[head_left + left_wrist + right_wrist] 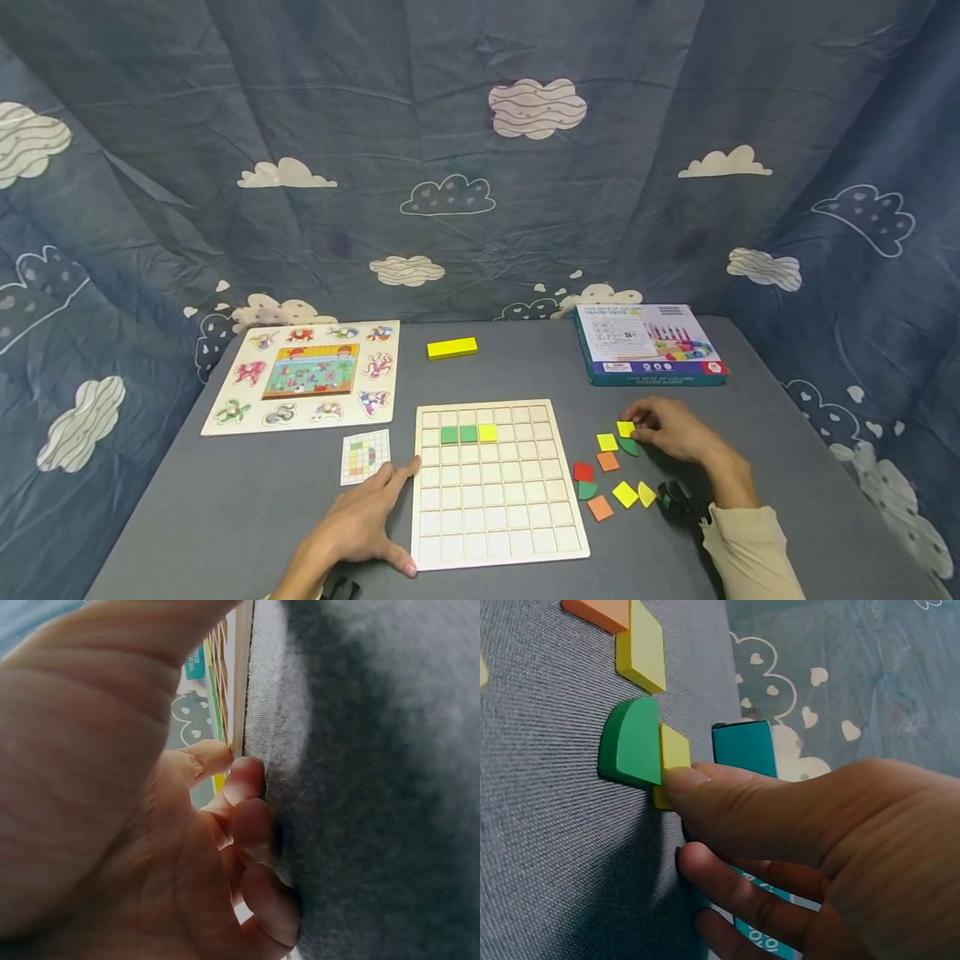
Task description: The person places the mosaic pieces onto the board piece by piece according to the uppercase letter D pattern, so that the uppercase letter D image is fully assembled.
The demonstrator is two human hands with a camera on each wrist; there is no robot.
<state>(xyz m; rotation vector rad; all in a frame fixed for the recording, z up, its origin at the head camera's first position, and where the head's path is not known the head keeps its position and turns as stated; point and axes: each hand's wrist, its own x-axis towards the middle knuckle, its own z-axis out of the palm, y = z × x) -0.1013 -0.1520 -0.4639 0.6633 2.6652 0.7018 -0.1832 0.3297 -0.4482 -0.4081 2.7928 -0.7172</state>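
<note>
My right hand (pixel 678 429) pinches a yellow square tile (pixel 676 750) between thumb and index finger, right of the wooden grid board. A green quarter-circle piece (pixel 630 742) lies directly beside that tile. My left hand (pixel 363 517) is spread along the left side of the grid board (pixel 491 500), thumb at the lower corner and index finger at the edge higher up. In the board's second row sit two green squares (pixel 459 434) and a yellow square (pixel 487 432). Close to the left fingers lies a small pattern card (pixel 366 457) with a coloured grid.
Red (pixel 583 472), orange (pixel 600 507), yellow (pixel 625 494) and green pieces lie scattered right of the board. Farther back are an animal puzzle board (pixel 300 379), a yellow bar (pixel 452 348) and a game box (pixel 652 346). A cloud-patterned cloth (pixel 450 233) hangs behind the table.
</note>
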